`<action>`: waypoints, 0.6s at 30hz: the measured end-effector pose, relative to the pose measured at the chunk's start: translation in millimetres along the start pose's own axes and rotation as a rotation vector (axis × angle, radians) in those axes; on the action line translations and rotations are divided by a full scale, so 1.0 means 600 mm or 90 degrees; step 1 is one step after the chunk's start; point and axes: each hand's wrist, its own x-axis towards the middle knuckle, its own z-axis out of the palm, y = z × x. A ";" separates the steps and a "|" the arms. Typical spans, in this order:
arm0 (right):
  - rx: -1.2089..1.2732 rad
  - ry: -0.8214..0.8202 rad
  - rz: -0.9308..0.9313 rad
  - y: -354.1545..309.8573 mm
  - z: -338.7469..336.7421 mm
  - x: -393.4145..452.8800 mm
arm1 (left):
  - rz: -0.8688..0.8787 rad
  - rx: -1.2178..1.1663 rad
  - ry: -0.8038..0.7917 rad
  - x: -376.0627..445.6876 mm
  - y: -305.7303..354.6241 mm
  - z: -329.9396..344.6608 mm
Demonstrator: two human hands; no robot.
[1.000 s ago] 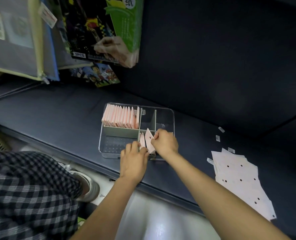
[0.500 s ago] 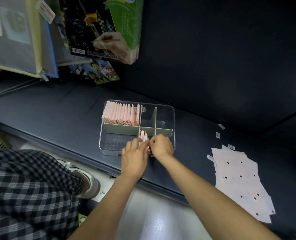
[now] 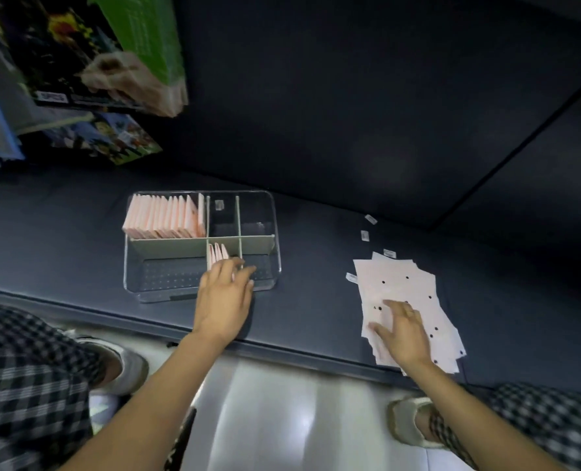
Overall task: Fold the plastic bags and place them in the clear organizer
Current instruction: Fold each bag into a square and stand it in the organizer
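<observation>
The left hand [image 3: 226,297] rests at the near rim of the clear organizer [image 3: 153,290], fingers loosely spread over the front middle compartment and touching the few folded pink bags [image 3: 217,253] standing there; it grips nothing. The right hand [image 3: 401,329] lies flat with straight, spread fingers on the stack of unfolded plastic bags [image 3: 401,283], pressing them to the dark surface [image 3: 316,300]. Half a second ago both hands were together at the organizer, tucking a folded bag into that front compartment; since then the right hand has left the organizer and swung out to the stack, while the left has stayed put.

The surface runs under both hands, with the person's checked trousers [image 3: 27,385] and shoes below its near edge. Beyond the left hand, the organizer sits on the surface, split by pale dividers [image 3: 166,244]. Its far-left compartment is packed with a row of upright folded pink bags [image 3: 163,217]. The two far compartments beyond the left hand's fingertips hold only a small tag. The unfolded bags under the right hand are white sheets with black dots, fanned unevenly. Beyond the right hand's fingers, a few small labels [image 3: 370,219] lie scattered on the surface.
</observation>
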 end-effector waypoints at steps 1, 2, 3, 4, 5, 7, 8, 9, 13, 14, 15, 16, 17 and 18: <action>-0.024 -0.017 0.022 0.034 0.002 -0.005 | 0.059 -0.011 0.011 -0.004 0.013 0.001; -0.036 -0.034 0.038 0.061 0.004 -0.011 | 0.121 -0.020 0.005 -0.010 0.026 0.004; -0.038 -0.044 0.047 0.081 0.008 -0.015 | 0.172 -0.025 -0.017 -0.019 0.041 0.008; -0.032 -0.044 0.043 0.093 0.013 -0.018 | 0.207 -0.031 -0.060 -0.029 0.055 0.015; -0.017 -0.029 0.030 0.100 0.018 -0.020 | 0.224 -0.034 -0.118 -0.041 0.068 0.025; 0.021 0.015 0.007 0.102 0.026 -0.020 | 0.209 -0.021 -0.233 -0.065 0.076 0.050; 0.034 0.031 0.007 0.101 0.028 -0.020 | 0.212 -0.008 -0.261 -0.079 0.075 0.059; 0.040 0.042 0.013 0.100 0.028 -0.019 | 0.224 -0.001 -0.287 -0.090 0.074 0.062; 0.030 0.060 0.022 0.102 0.024 -0.015 | 0.278 0.025 -0.263 -0.113 0.073 0.064; 0.021 0.063 0.011 0.098 0.019 -0.014 | 0.262 0.010 -0.282 -0.113 0.075 0.063; 0.012 0.069 -0.006 0.092 0.014 -0.013 | 0.242 -0.011 -0.306 -0.110 0.079 0.065; 0.007 0.078 -0.026 0.082 0.009 -0.012 | 0.217 -0.017 -0.320 -0.106 0.082 0.071; 0.011 0.083 -0.049 0.069 0.002 -0.012 | 0.198 -0.020 -0.323 -0.103 0.086 0.078; 0.025 0.079 -0.074 0.054 -0.004 -0.011 | 0.190 -0.021 -0.320 -0.098 0.092 0.082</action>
